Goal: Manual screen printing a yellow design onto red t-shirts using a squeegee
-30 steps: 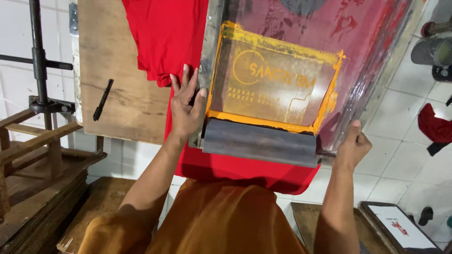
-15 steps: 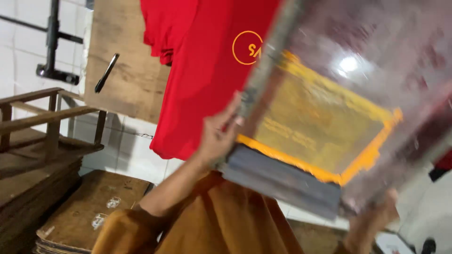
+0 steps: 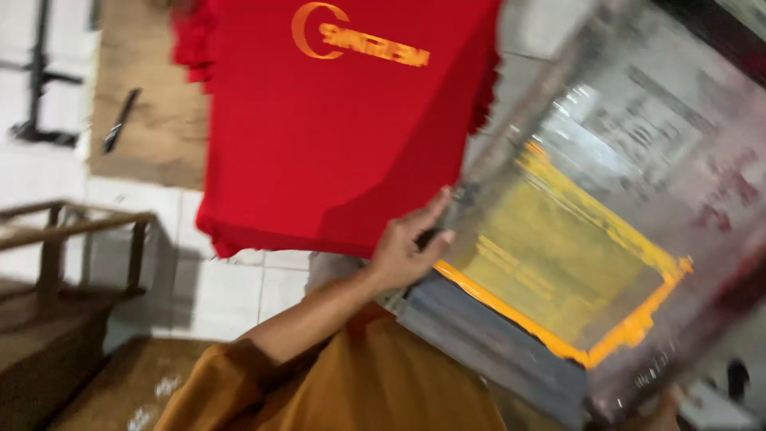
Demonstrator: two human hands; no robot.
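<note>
My left hand (image 3: 407, 247) grips the left edge of a large screen-printing frame (image 3: 511, 351), whose mesh carries a yellow-bordered stencil (image 3: 558, 271). The frame is tilted up and swung to the right, off a red T-shirt (image 3: 335, 136). The shirt lies flat on a board and bears a fresh orange crescent-and-lettering print (image 3: 359, 36). Only a sliver of my right hand (image 3: 658, 407) shows, under the frame's lower right corner, apparently holding it. I wear orange-brown sleeves.
A wooden table top (image 3: 152, 136) with a dark tool (image 3: 120, 120) lies left of the shirt. A wooden rack (image 3: 64, 239) stands at the lower left over white floor tiles (image 3: 231, 295). A black metal stand (image 3: 36, 88) is at the far left.
The frame has been lifted off the shirt and swung right, uncovering the orange print. My left hand went from flat on the shirt to gripping the frame's edge. The view shifted left.
</note>
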